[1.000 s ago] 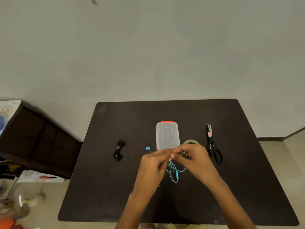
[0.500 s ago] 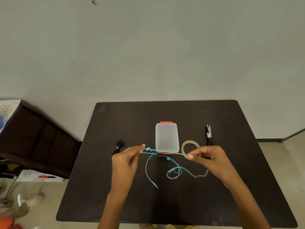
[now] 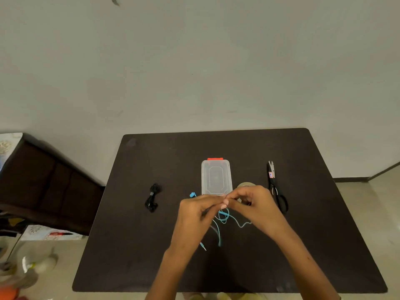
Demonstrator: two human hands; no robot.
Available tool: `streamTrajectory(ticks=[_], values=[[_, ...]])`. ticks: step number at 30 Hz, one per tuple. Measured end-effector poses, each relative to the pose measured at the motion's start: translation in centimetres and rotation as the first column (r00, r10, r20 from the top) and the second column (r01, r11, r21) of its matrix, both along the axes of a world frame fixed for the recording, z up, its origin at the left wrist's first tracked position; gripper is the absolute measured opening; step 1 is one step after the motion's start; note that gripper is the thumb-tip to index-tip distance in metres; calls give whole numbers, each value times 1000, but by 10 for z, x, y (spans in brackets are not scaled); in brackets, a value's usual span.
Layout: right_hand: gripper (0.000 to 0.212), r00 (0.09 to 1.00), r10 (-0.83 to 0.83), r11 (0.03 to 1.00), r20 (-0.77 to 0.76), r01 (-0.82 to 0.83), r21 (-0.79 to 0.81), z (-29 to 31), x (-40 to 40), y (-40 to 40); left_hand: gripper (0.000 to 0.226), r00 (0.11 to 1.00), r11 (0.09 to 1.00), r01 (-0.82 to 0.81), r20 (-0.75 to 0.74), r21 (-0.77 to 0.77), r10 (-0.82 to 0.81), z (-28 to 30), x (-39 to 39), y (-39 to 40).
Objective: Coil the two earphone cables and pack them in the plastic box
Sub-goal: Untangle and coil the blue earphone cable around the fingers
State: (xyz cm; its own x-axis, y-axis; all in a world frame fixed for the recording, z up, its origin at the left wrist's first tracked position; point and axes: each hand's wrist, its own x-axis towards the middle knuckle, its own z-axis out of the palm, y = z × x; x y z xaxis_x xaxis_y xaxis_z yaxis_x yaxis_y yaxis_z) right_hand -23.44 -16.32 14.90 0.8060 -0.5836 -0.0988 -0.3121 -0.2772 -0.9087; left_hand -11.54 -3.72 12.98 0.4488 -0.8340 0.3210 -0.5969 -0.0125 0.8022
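Left hand (image 3: pixel 195 210) and right hand (image 3: pixel 252 204) meet fingertip to fingertip, apparently both pinching blue earphone cable (image 3: pixel 223 217) just before closed plastic box (image 3: pixel 215 177). Black earphone bundle (image 3: pixel 152 198) lies left, scissors (image 3: pixel 276 187) right.

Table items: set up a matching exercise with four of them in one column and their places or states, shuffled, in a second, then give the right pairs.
Things
1. blue earphones
2. black earphones
3. plastic box
4. scissors

Places or states
A. lid on, at the table's middle
B. held between both hands, cable loose
C. lying at the table's right
D. bundled, lying left of the box

Pairs: 1-B, 2-D, 3-A, 4-C
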Motion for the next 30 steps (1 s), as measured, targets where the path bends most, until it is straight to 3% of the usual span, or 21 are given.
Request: streamTrajectory(ticks=[4,10,15,20,26,30], values=[[9,1000,6,994,11,-7,109,0,-7,-5,12,997,999,-41,65,17,40,3,10,5],[5,993,-104,986,-59,111,125,-5,-33,-29,13,949,954,-298,104,-13,298,0,35,25],[6,986,-134,985,-94,143,96,-8,-42,-37,20,927,932,-361,110,-5,360,-6,46,35],[3,987,-142,987,-72,147,71,-7,-36,-34,47,919,932,-338,259,132,296,-16,49,34],[3,999,-20,1000,-33,20,13,-1,-16,-15,39,996,998,-3,-88,69,9,7,10,5],[5,999,7,998,44,-10,69,0,-3,-1,23,997,999,40,-65,1,-39,8,-1,-2]])
